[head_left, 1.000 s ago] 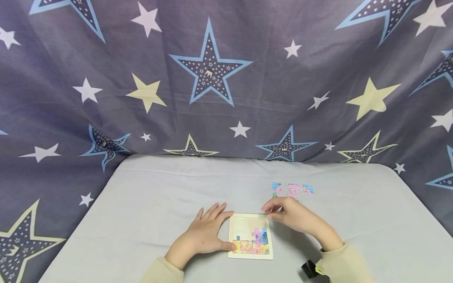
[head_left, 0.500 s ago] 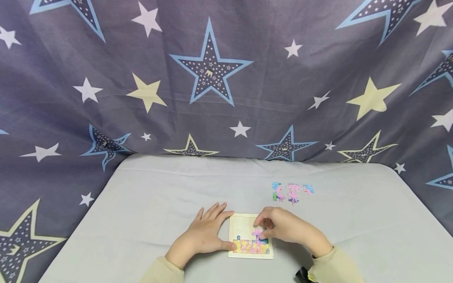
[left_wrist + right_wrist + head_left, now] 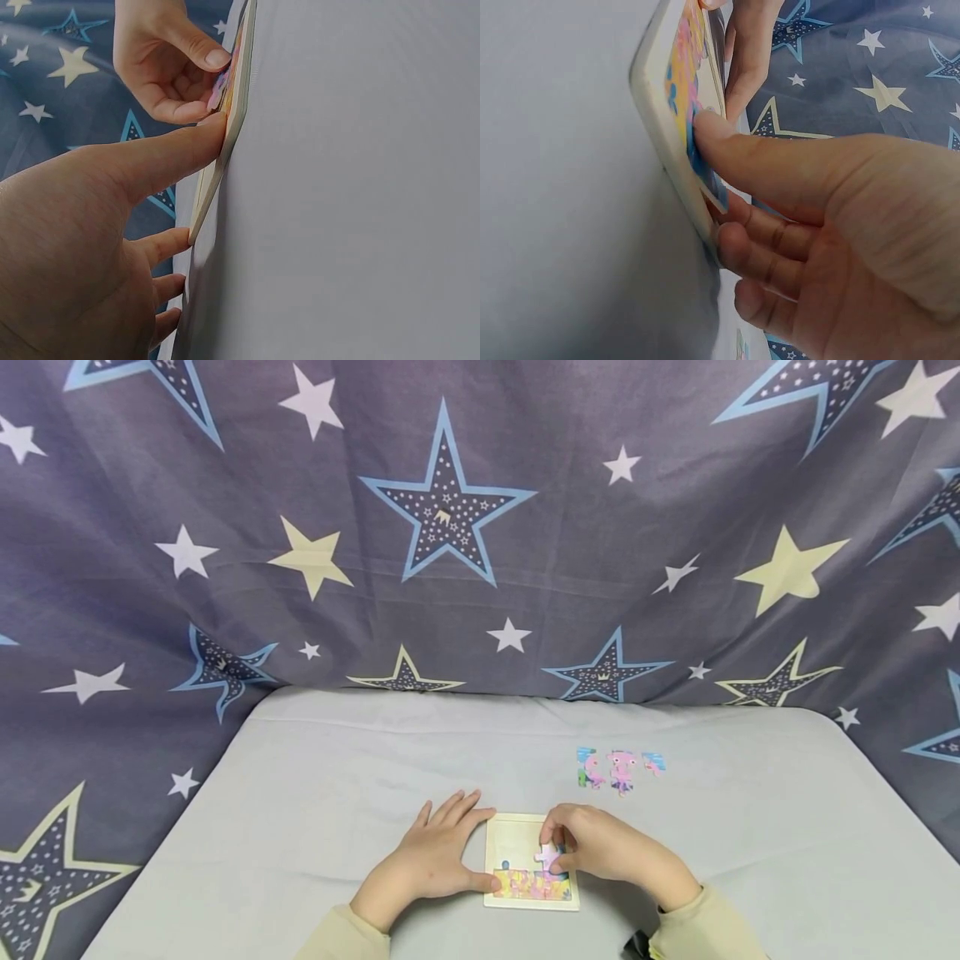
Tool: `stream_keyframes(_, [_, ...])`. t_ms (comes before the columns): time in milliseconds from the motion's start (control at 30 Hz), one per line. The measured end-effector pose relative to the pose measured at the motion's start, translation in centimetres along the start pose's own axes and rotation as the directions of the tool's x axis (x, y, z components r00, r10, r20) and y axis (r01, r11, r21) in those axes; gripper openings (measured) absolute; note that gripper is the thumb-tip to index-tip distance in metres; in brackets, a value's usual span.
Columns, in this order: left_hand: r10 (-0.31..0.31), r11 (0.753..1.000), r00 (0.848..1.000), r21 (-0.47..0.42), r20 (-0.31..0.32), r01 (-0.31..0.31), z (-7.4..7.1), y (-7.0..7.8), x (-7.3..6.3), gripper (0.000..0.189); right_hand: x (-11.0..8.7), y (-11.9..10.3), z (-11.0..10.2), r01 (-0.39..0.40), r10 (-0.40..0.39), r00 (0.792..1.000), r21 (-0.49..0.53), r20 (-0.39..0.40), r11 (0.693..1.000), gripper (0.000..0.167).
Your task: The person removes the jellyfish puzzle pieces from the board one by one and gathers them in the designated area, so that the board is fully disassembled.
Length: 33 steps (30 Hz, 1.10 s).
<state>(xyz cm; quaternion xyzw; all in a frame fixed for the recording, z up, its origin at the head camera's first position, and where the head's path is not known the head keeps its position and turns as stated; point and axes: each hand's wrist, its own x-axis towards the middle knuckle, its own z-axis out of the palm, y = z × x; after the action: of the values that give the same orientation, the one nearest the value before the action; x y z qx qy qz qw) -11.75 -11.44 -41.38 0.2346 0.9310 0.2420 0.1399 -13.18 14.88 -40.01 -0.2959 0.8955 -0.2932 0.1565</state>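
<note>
A pale, square puzzle tray (image 3: 532, 904) lies on the table, its lower part filled with colourful joined pieces (image 3: 521, 884). My left hand (image 3: 429, 858) is spread along the tray's left side. Its thumb presses the lower left of the frame and its index fingertip touches near the upper left corner. Over the tray's right side, my right hand (image 3: 603, 843) pinches a pink and blue puzzle piece (image 3: 550, 857) between thumb and fingers. In the right wrist view this puzzle piece (image 3: 709, 180) is tilted, one edge raised off the tray. The fingers partly hide it.
Behind the tray, to the right, lie loose puzzle pieces: one with a green and blue edge (image 3: 586, 767), a pink one with a face (image 3: 622, 770) and a blue and pink one (image 3: 654, 762). A grey cloth (image 3: 360, 760) covers the table. A star-patterned curtain (image 3: 480, 610) hangs behind.
My right hand has moved from the tray's upper right edge left and down onto the pink and blue piece, now pinched and tilted. The left hand stays put.
</note>
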Motion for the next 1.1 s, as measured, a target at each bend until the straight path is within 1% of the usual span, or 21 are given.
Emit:
stream_keyframes(267, [0.001, 1.0, 1.0, -0.003, -0.002, -0.001, 0.09, -0.13, 0.02, 0.096, 0.19, 0.02, 0.12, 0.005, -0.006, 1.0, 0.019, 0.011, 1.0, 0.026])
stream_keyframes(567, [0.003, 1.0, 1.0, -0.008, -0.006, -0.003, 0.21, -0.26, 0.06, 0.096, 0.23, -0.06, 0.02, 0.007, -0.01, 0.998, 0.056, 0.057, 0.998, 0.023])
stream_keyframes(867, [0.013, 1.0, 1.0, -0.005, -0.016, -0.013, 0.44, -0.44, 0.22, 0.095, 0.27, 0.1, -0.16, 0.021, -0.023, 0.999, 0.067, 0.029, 0.998, 0.022])
stream_keyframes(1100, [0.016, 1.0, 1.0, -0.001, -0.019, -0.016, 0.44, -0.45, 0.21, 0.095, 0.15, 0.05, -0.57, -0.006, 0.004, 1.0, 0.092, 0.018, 0.996, 0.02])
